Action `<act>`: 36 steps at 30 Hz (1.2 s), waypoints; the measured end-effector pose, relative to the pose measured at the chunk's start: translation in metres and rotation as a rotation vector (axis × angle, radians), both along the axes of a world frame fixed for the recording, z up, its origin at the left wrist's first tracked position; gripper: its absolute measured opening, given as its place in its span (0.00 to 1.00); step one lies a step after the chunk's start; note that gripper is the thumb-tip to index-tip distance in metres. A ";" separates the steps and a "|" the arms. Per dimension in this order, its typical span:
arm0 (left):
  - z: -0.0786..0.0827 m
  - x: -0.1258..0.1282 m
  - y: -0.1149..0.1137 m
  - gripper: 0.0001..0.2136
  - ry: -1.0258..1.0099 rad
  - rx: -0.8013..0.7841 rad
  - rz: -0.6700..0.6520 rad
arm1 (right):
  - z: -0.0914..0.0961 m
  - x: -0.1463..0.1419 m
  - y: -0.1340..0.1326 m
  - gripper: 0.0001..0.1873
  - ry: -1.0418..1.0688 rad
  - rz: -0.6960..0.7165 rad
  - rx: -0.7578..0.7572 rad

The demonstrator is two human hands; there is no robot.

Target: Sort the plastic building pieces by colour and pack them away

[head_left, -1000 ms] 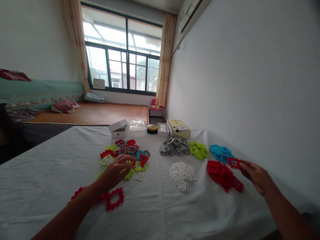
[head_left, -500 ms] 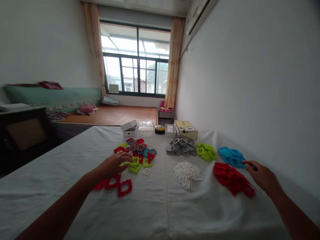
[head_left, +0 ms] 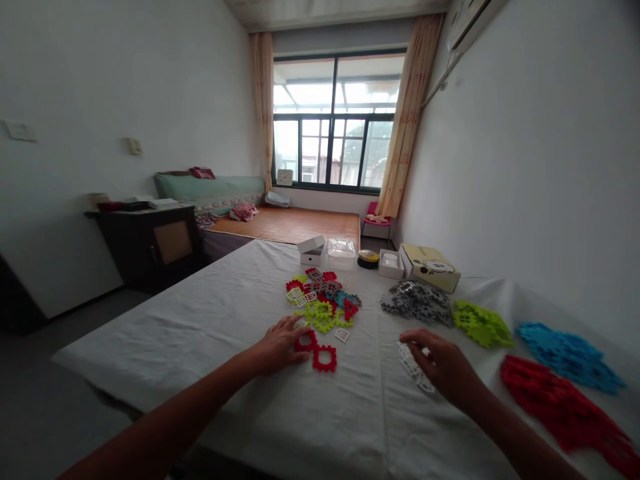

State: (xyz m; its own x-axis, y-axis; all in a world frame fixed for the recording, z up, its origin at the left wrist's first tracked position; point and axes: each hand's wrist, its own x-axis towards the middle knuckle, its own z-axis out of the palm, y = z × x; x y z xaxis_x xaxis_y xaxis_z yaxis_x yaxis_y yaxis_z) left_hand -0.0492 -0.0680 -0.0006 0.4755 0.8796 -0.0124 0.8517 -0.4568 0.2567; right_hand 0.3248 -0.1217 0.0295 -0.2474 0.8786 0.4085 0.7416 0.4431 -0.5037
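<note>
My left hand (head_left: 280, 343) lies low over the cloth with its fingers stretched out, touching red toothed plastic frames (head_left: 325, 359), one partly under the fingers. Just beyond it is a mixed heap of lime green pieces (head_left: 323, 317), red, grey and blue ones, with white lattice pieces (head_left: 343, 335) among them. My right hand (head_left: 440, 363) hovers above the white lattice pile (head_left: 415, 370) and hides much of it. Its fingers are bent but apart, with white showing between them, and I see nothing held.
Sorted piles of grey (head_left: 417, 303), lime green (head_left: 483, 325), blue (head_left: 570, 353) and red pieces (head_left: 565, 407) lie on the right. Behind stand a white box (head_left: 311, 252), a clear container (head_left: 341, 253), a black-yellow round tin (head_left: 369, 259) and a yellow box (head_left: 430, 267).
The view has swung left. My right hand has moved from beside the blue and red piles leftward to above the white pile. My left hand has come nearer, onto the red frames.
</note>
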 end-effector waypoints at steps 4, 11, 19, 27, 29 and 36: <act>0.005 0.032 0.014 0.26 0.007 0.079 -0.003 | -0.011 -0.054 0.018 0.12 -0.076 0.129 -0.114; 0.031 0.055 0.041 0.19 0.134 0.143 -0.168 | -0.017 -0.110 0.023 0.21 -0.278 0.237 -0.141; 0.030 0.052 0.080 0.18 -0.056 0.229 -0.114 | -0.038 -0.115 0.026 0.10 -0.341 0.135 0.095; 0.000 0.045 0.081 0.15 -0.322 0.286 -0.044 | -0.028 -0.079 0.043 0.17 -0.020 -0.019 -0.091; -0.001 0.043 0.081 0.13 -0.390 0.278 -0.067 | -0.020 -0.068 0.036 0.16 -0.026 -0.022 -0.042; -0.003 0.040 0.089 0.15 -0.435 0.247 -0.108 | -0.003 0.044 -0.002 0.19 0.090 -0.341 0.016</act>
